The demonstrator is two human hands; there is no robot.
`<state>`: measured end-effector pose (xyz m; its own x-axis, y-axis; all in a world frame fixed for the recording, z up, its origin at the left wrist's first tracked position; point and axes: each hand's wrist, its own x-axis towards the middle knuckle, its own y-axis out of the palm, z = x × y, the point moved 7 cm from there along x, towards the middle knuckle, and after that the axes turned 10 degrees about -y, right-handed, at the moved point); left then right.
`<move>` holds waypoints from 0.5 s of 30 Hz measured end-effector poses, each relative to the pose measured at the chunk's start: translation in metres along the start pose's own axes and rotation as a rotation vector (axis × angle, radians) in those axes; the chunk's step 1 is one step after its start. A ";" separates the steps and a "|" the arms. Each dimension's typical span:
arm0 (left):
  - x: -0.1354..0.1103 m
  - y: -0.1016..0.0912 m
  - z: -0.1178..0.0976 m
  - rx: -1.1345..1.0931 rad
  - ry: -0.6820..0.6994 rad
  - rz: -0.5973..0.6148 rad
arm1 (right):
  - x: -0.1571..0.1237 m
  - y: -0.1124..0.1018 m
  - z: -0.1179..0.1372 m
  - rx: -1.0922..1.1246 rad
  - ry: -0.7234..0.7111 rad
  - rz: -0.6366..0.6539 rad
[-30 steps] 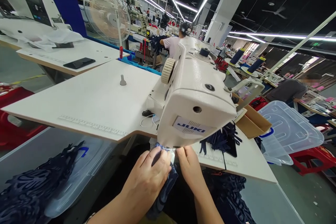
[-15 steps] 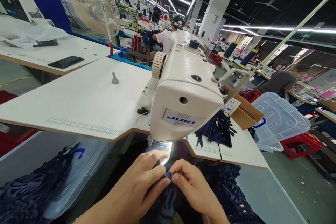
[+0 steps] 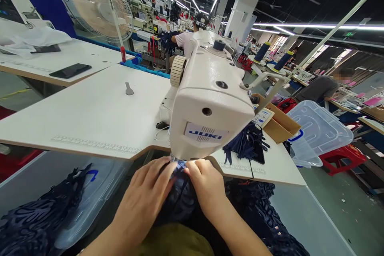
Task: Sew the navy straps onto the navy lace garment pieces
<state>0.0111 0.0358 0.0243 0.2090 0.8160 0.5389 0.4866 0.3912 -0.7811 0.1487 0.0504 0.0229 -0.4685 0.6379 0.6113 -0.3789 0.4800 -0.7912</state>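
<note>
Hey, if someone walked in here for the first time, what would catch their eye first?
Probably the white JUKI sewing machine, front and centre. Just below it, the left grip and right grip touch navy fabric. A large fan stands out at upper left.

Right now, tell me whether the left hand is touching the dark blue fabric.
Touching. The head view shows the left hand with its fingers against the dark blue fabric near the sewing machine, no gap visible.

Blue JUKI label [image 3: 205, 133] on mach. head [image 3: 211, 102], 2 tabletop rulers [image 3: 95, 144] w/ illegible nos.
</note>
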 end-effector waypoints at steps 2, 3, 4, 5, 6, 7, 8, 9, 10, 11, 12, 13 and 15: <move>-0.005 0.003 -0.012 -0.016 0.184 -0.028 | -0.009 0.000 -0.006 0.057 0.079 -0.007; -0.006 0.007 -0.017 -0.038 0.238 -0.010 | -0.013 0.001 -0.008 0.107 0.109 -0.013; -0.007 0.010 -0.020 -0.061 0.265 0.002 | -0.018 0.002 -0.011 0.185 0.140 -0.017; -0.007 0.011 -0.022 -0.079 0.267 -0.002 | -0.021 0.004 -0.014 0.294 0.175 -0.020; -0.006 0.012 -0.023 -0.089 0.256 -0.015 | -0.024 0.007 -0.018 0.431 0.221 -0.020; -0.005 0.013 -0.025 -0.097 0.238 -0.025 | -0.027 0.012 -0.022 0.574 0.282 -0.025; -0.004 0.012 -0.026 -0.104 0.210 -0.039 | -0.029 0.017 -0.027 0.698 0.358 -0.036; -0.003 0.012 -0.027 -0.107 0.174 -0.052 | -0.031 0.021 -0.032 0.782 0.437 -0.049; -0.002 0.011 -0.028 -0.105 0.136 -0.066 | -0.033 0.025 -0.037 0.835 0.513 -0.064; -0.001 0.011 -0.029 -0.094 0.099 -0.073 | -0.034 0.028 -0.041 0.858 0.578 -0.080; 0.000 0.010 -0.030 -0.078 0.065 -0.081 | -0.033 0.030 -0.043 0.857 0.626 -0.089; 0.000 0.010 -0.031 -0.059 0.040 -0.087 | -0.032 0.031 -0.045 0.839 0.653 -0.088; 0.001 0.010 -0.033 -0.020 0.012 -0.104 | -0.028 0.031 -0.046 0.778 0.668 -0.061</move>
<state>0.0441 0.0261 0.0278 0.1666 0.7664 0.6204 0.5232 0.4646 -0.7144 0.1865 0.0750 -0.0198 0.0186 0.9445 0.3280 -0.9109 0.1513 -0.3839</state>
